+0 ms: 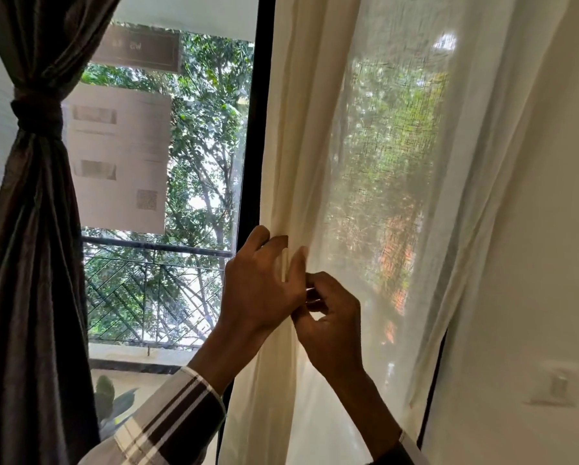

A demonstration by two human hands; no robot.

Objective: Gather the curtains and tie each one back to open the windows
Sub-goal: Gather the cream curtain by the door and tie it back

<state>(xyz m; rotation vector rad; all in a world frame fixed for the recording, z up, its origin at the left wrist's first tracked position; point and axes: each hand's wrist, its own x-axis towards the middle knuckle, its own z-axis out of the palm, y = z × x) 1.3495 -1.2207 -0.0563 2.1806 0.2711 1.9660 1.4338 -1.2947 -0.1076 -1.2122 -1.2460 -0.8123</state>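
window (167, 182) behind two curtains: one dark curtain (36, 229) tied; left hand (264, 283) and right hand (331, 317) pinch cream curtain (315, 129).

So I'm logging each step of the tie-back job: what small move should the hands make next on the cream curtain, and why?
Probably sweep the right hand rightward to pull more cream curtain into the bunch. Both hands pinch only its left edge beside the black window frame, with the left hand above, and most of the sheer still hangs spread over the glass. The dark curtain is already tied.
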